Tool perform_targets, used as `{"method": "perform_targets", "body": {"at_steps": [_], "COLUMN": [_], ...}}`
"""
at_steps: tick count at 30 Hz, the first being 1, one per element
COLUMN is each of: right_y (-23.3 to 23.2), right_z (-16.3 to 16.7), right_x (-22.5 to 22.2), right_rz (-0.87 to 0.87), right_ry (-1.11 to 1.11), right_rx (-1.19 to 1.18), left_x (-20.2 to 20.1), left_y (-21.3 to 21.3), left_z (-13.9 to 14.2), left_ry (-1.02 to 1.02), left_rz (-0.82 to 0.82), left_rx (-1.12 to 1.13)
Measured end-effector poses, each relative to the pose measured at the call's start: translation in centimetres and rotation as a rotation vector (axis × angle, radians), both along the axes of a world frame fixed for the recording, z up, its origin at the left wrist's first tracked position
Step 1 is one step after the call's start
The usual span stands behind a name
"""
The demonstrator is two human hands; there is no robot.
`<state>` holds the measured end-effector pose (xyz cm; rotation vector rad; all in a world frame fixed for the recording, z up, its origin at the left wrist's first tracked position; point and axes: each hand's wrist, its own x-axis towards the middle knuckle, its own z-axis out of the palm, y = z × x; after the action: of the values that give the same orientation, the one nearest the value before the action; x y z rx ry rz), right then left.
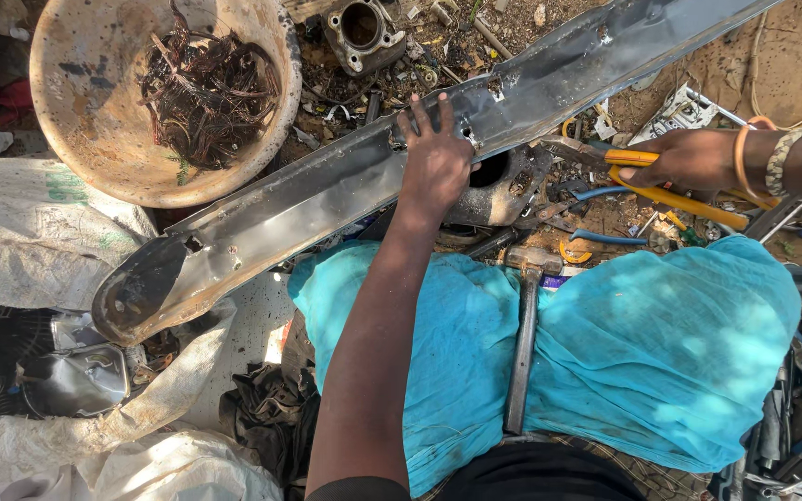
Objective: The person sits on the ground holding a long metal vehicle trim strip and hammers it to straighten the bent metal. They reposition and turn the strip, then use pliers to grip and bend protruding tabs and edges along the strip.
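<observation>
My left hand (pixel 435 158) lies across the middle of a long dark bent metal panel (pixel 262 218), fingers hooked over its far edge. The panel runs diagonally from the lower left to the upper right. My right hand (pixel 689 158), with bangles on the wrist, is closed on yellow-handled pliers (pixel 675 197) to the right, just below the panel. The pliers' jaws point left towards a dark hollow metal part (pixel 498 190) under the panel.
A hammer (pixel 523 343) lies between my legs on turquoise cloth (pixel 661 343). A round tan bowl (pixel 85 111) holding tangled wire stands at the upper left. White sacks (pixel 30 232) lie left. Scrap metal and an engine part (pixel 362 32) litter the ground.
</observation>
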<state>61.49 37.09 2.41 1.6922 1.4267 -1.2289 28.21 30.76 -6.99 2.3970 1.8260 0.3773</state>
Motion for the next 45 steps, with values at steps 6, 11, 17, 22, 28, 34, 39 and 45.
{"method": "perform_targets", "body": {"at_steps": [6, 11, 17, 22, 28, 34, 39, 45], "right_y": [3.0, 7.1, 8.8, 9.9, 10.5, 8.8, 8.4, 9.8], "right_z": [0.8, 2.3, 2.5, 2.2, 0.4, -2.4, -3.3, -1.6], "right_x": [-0.2, -1.7, -3.9, -4.4, -3.3, -0.1, 0.9, -0.4], "right_rz": [0.586, 0.821, 0.894, 0.910, 0.913, 0.950, 1.105, 0.868], "right_ry": [-0.158, -0.265, -0.320, -0.338, -0.335, -0.252, -0.212, -0.233], "right_rx": [0.229, 0.153, 0.061, 0.031, 0.039, 0.256, 0.397, 0.204], "left_x": [0.0, 0.0, -0.1, -0.2, -0.2, -0.2, -0.3, -0.3], "left_y": [0.3, 0.3, 0.1, 0.3, 0.1, 0.4, 0.4, 0.0], "left_z": [1.5, 2.8, 2.8, 1.6, 1.1, 1.5, 1.4, 0.7], "left_ry": [0.141, 0.066, -0.026, -0.097, -0.123, -0.124, -0.132, -0.165], "left_rz": [-0.001, 0.017, 0.046, 0.034, 0.037, 0.042, 0.039, 0.029], "left_rx": [-0.118, -0.204, -0.186, -0.128, -0.095, -0.146, -0.166, -0.052]}}
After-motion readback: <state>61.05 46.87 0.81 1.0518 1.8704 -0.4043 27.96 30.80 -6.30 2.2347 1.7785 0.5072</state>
